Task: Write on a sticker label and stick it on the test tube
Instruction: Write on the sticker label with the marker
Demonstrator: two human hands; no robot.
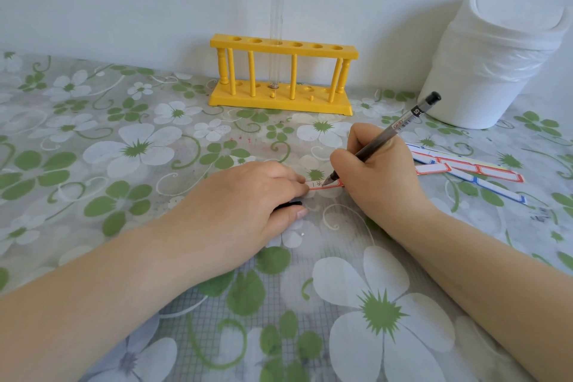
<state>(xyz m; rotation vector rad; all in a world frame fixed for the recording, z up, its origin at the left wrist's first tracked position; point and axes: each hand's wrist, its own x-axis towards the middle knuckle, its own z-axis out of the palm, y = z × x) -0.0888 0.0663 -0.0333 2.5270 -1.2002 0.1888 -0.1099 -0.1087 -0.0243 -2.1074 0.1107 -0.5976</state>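
A red-bordered sticker label point(324, 185) lies flat on the flowered tablecloth in the middle of the view. My right hand point(376, 170) grips a dark pen point(387, 133), whose tip touches the label; some marks are written there. My left hand point(248, 195) lies palm down and presses the label's left end with its fingertips. A black object point(286, 205), perhaps the pen cap, shows under the left hand. A clear glass test tube point(276, 22) stands upright in the third hole of a yellow rack point(280, 74) at the back by the wall.
Strips of spare red- and blue-bordered labels point(468, 172) lie to the right of my right hand. A large white plastic jar point(493, 62) stands at the back right against the wall. The flowered tablecloth point(139, 149) covers the whole table.
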